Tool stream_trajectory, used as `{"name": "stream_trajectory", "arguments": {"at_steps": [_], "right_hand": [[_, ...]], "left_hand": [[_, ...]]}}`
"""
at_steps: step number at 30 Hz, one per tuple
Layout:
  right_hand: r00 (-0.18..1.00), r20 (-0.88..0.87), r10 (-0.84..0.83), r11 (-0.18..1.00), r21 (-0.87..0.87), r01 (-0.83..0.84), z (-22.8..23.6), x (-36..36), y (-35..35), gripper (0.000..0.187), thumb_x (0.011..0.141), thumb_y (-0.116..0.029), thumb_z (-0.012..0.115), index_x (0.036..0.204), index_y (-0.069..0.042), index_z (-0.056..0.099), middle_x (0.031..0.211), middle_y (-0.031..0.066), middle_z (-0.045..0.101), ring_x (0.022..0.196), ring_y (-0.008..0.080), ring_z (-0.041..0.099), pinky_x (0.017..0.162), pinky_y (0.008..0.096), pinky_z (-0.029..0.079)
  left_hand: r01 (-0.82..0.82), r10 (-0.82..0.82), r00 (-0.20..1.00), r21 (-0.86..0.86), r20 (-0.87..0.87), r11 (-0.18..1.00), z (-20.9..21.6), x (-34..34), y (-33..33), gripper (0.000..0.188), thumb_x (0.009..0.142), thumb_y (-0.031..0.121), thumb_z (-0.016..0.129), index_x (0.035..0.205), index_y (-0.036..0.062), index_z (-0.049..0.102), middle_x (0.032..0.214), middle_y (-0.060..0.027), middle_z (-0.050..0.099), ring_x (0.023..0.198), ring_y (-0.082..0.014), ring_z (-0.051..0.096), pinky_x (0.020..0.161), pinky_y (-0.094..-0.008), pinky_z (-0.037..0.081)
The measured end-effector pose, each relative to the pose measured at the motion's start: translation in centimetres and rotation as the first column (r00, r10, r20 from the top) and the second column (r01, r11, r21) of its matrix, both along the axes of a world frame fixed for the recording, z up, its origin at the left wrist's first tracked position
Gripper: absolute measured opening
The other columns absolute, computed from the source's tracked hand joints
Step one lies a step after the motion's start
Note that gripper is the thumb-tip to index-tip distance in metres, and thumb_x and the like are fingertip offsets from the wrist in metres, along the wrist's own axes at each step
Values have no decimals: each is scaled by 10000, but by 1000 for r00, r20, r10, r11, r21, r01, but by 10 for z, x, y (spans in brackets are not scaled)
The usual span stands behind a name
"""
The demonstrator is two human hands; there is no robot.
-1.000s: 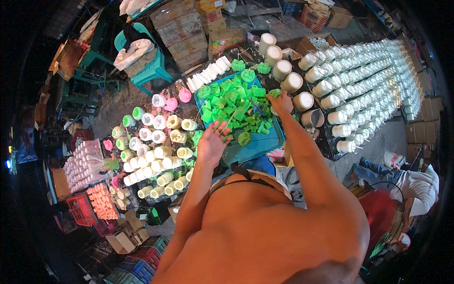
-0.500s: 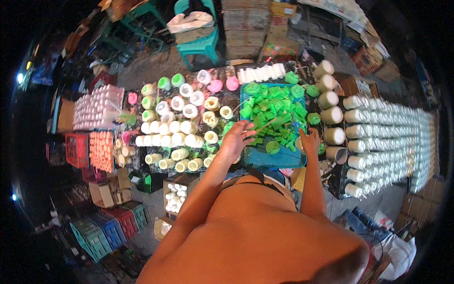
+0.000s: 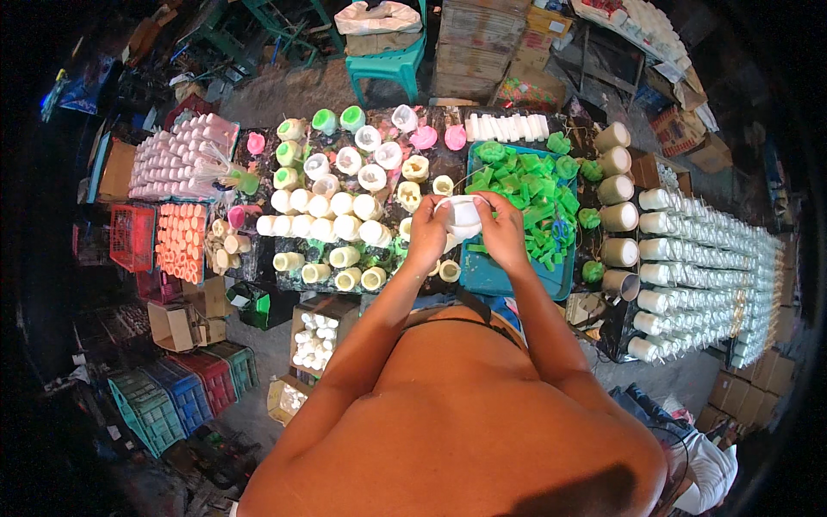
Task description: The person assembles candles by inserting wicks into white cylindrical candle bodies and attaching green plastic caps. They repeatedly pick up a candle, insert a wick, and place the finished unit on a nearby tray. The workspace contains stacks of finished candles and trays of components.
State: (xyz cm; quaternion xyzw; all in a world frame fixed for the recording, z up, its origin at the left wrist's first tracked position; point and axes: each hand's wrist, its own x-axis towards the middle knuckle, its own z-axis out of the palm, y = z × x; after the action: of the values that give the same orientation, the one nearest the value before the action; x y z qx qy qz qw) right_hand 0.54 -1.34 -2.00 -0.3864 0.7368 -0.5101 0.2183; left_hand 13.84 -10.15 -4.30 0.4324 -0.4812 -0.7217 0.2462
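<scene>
- A white cup-shaped piece [image 3: 463,219] is in the air between the person's two hands, in front of the body, with its rim tipped partly toward the viewer.
- The left hand [image 3: 427,231] has its grip closed partway around the near-left side of the piece, the thumb close to the rim; the fingers behind are mostly hidden.
- The right hand [image 3: 505,233] mirrors this on the other side, its grip curled about the piece's right edge, the thumb near the rim; how its hidden fingers lie cannot be told.
- The piece thus sits centred in the double grip, touched from both sides, its front wall showing between the palms.
- Below, the piece and right hand overlap the left part of a blue tray [image 3: 484,275], which rests on a dark, spattered table [image 3: 592,194].
- In the tray lie heaped green chunks [image 3: 519,183], and blue-handled scissors [image 3: 560,231] among them, right of the right hand.
- A pale open cup [image 3: 444,184] stands just beyond the left hand; more pale cups [image 3: 346,226] spread in rows to its left.
- A row of white cylinders [image 3: 508,127] lies past the tray's far edge, and large cream cylinders [image 3: 619,215] line the table to the tray's right.
</scene>
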Motion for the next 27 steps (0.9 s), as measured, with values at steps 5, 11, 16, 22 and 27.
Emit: {"name": "stream_trajectory", "arguments": {"at_steps": [5, 11, 16, 22, 27], "right_hand": [[959, 277, -57, 983, 183, 6, -14, 13, -7, 229, 1010, -206, 619, 1102, -24, 722, 1065, 149, 731, 893, 212, 692, 757, 356, 536], [187, 977, 107, 968, -145, 206, -56, 22, -5, 263, 1054, -179, 531, 1219, -15, 653, 1180, 107, 691, 901, 178, 691, 762, 348, 584], [346, 926, -154, 987, 131, 91, -44, 46, 14, 233, 1057, -167, 480, 1219, -41, 593, 1016, 66, 668, 794, 177, 639, 736, 393, 562], [347, 935, -69, 968, -21, 250, -53, 44, 28, 188, 1081, -278, 468, 1038, -120, 561, 761, -24, 503, 695, 138, 526, 691, 353, 490], [699, 690, -187, 970, 20, 241, -46, 44, 20, 483, 1061, -334, 515, 1437, -35, 463, 1319, 148, 557, 1093, 220, 583, 890, 392, 513]], "left_hand": [[19, 71, 981, 460, -179, 888, 18, 16, -7, 283, 1099, 259, 443, 1217, 48, 591, 1133, -89, 675, 990, -219, 660, 902, -380, 544], [196, -175, 924, 30, -341, 980, -25, 29, 1, 353, 1100, 230, 415, 1315, -5, 566, 1231, -152, 653, 1102, -270, 640, 978, -400, 509], [252, 230, 728, 564, -646, 786, -43, 17, 1, 360, 1053, 138, 487, 1386, 2, 492, 1274, -147, 633, 1166, -258, 629, 1049, -398, 499], [126, 288, 853, 708, -434, 695, -31, 18, -8, 242, 1011, 118, 470, 1220, 47, 571, 1175, -99, 686, 1111, -228, 653, 953, -413, 515], [242, 27, 909, 578, -417, 779, -20, 33, -9, 338, 990, 140, 474, 1321, 104, 534, 1218, -64, 673, 1101, -198, 649, 906, -390, 507]]}}
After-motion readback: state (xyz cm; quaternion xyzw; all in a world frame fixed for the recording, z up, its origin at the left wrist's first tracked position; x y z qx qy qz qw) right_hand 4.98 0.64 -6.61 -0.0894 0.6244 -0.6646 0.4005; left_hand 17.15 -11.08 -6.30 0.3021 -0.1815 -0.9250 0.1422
